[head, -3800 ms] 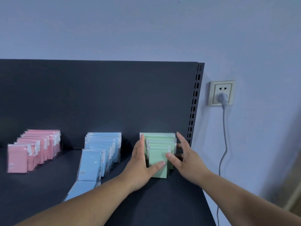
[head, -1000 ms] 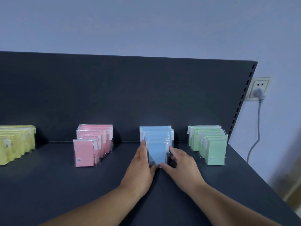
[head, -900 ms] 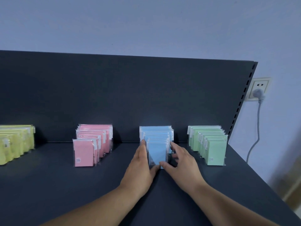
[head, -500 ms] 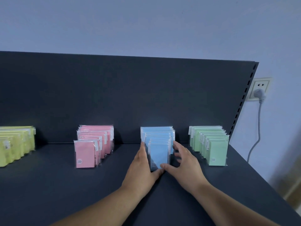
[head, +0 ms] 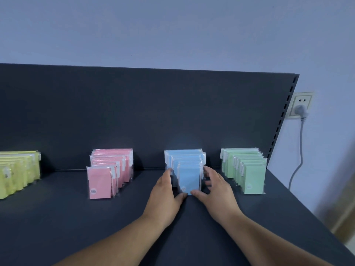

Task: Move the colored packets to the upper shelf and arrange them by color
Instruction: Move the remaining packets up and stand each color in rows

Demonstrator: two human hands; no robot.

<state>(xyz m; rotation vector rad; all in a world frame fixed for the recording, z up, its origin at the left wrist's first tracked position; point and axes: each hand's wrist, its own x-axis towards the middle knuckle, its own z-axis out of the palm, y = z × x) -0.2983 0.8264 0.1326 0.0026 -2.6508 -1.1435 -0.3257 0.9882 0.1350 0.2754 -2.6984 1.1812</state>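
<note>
Four rows of upright packets stand on the dark upper shelf: yellow packets at the far left, then pink packets, blue packets and green packets at the right. My left hand lies flat against the left side of the blue row, its thumb under the front packet. My right hand is at the row's right side. Its thumb touches the front packet's base and its fingers are spread and blurred, just off the packets.
The shelf's dark back panel rises behind the rows. The shelf's right edge runs just past the green row. On the wall to the right, a socket holds a plug with a grey cable hanging down.
3.8 s ago both hands were on the green row; since 1 s ago they have stayed at the blue row. The right fingers have lifted off its side and spread.
</note>
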